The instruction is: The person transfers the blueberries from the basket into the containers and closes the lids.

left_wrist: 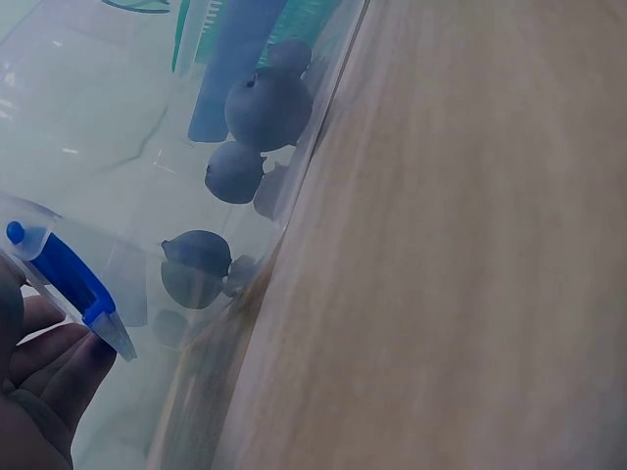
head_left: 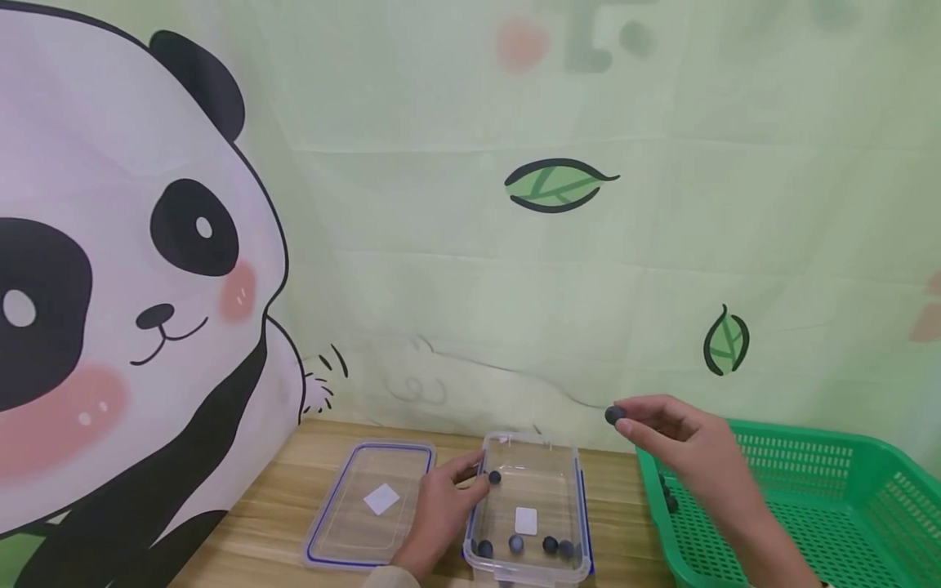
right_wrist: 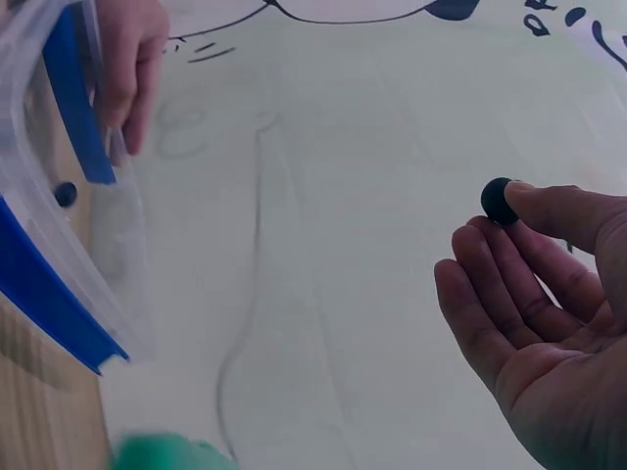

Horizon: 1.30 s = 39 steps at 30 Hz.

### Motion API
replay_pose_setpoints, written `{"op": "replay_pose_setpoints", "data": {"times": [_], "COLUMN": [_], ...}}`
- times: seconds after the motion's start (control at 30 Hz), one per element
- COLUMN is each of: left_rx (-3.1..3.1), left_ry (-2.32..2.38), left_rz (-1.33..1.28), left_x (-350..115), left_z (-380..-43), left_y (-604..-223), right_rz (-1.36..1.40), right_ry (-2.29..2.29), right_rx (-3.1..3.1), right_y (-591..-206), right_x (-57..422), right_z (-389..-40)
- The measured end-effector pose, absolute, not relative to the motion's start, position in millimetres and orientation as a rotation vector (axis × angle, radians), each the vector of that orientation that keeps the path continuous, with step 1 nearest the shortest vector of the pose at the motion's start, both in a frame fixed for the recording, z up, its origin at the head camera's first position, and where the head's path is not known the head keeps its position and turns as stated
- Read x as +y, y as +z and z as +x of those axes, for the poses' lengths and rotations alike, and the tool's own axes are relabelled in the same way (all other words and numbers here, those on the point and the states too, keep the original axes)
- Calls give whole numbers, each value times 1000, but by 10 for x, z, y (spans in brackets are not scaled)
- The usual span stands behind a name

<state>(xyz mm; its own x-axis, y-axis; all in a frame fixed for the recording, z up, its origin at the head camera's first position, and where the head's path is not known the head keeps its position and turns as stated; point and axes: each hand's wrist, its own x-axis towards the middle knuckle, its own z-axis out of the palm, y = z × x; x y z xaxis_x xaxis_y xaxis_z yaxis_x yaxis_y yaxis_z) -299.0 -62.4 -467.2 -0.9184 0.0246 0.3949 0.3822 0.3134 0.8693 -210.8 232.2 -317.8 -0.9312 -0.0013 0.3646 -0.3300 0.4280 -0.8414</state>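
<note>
My right hand [head_left: 694, 445] pinches a blueberry [head_left: 614, 415] between thumb and fingertips, up in the air between the clear box and the green basket. In the right wrist view the same dark berry [right_wrist: 500, 201] sits at the fingertips, the other fingers half curled. The clear plastic box [head_left: 544, 490] stands on the table with several blueberries [head_left: 516, 543] inside, mostly along its near end. My left hand [head_left: 444, 506] holds the box's left side. In the left wrist view its fingertips [left_wrist: 88, 377] are at the blue clip [left_wrist: 73, 279], and berries show through the wall.
A clear lid [head_left: 353, 510] with a blue seal and a white label lies left of the box. To the right stands a green slotted basket [head_left: 838, 474] with a few dark berries [head_left: 671, 500] by its left wall. A panda-printed cloth [head_left: 441, 204] hangs behind the table.
</note>
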Motion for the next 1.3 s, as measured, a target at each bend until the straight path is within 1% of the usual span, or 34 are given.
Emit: {"op": "replay_pose_setpoints", "data": {"times": [0.4, 0.63, 1.03, 1.3], "left_rx": [-2293, -2296, -2302, -2316], "left_ry": [-1626, -1630, -1644, -1643], "left_rz": [-389, -382, -366, -351], "left_x": [-619, -622, -623, -618], "left_z": [-2975, -2975, -2980, -2977], "left_y": [-4651, -4661, -4645, -4644], "right_rz": [315, 401, 529, 543], "right_ry": [1671, 1715, 1768, 1731], "right_rx": [-2348, -2364, -2438, -2508], "right_y": [-3439, -3613, -3992, -4199], "right_x": [1954, 1786, 1596, 1527], "right_z": [-2138, -2185, -2293, -2353]}}
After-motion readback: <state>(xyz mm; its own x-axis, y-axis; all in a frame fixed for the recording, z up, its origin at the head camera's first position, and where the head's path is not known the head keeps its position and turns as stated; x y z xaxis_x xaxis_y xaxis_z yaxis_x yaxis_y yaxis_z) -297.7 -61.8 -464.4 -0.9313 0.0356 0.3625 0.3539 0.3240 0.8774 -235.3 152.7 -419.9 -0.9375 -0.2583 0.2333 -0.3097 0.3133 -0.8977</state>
